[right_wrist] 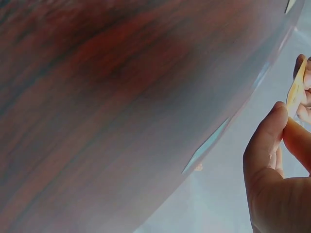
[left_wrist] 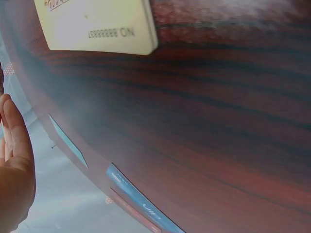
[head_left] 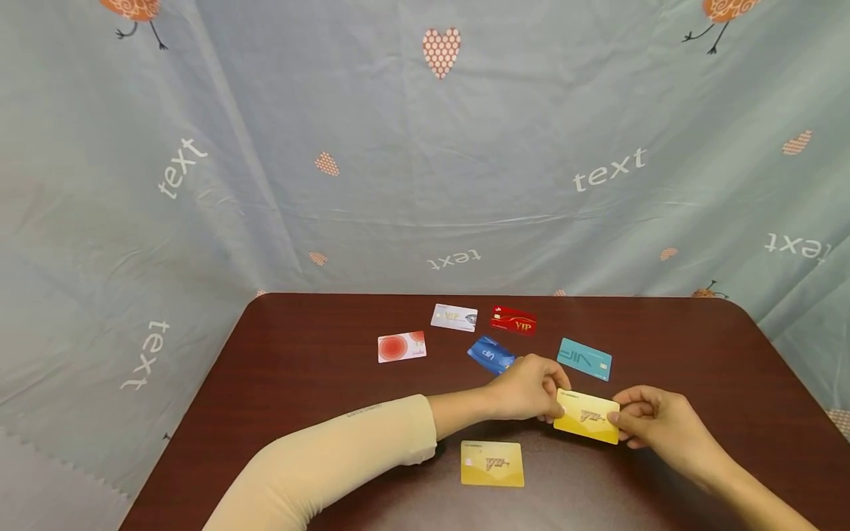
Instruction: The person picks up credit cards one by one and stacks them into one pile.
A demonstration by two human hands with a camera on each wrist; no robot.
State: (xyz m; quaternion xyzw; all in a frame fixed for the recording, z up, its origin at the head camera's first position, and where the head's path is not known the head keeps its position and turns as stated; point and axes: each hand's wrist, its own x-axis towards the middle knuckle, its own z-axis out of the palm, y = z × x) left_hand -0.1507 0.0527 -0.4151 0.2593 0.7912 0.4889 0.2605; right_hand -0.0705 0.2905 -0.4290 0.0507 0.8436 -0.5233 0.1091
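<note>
A gold-yellow VIP card [head_left: 587, 417] is held up between both hands, its printed face towards the head camera. My left hand [head_left: 527, 387] pinches it by the left edge. At the right edge my right hand [head_left: 667, 428] grips it, thumb over the printed face; the right wrist view shows this card [right_wrist: 294, 94] nearly edge-on. A second yellow card [head_left: 492, 464] lies flat on the table, below the left wrist in the head view. Just behind the left hand is a blue VIP card [head_left: 490, 354], its lower right corner hidden by that hand.
On the dark red-brown table [head_left: 299, 383] lie a teal card [head_left: 584, 359], a red VIP card [head_left: 513, 321], a white VIP card [head_left: 454, 317] and a white card with red circles [head_left: 401, 346]. A grey-blue patterned curtain [head_left: 372, 133] hangs behind the table.
</note>
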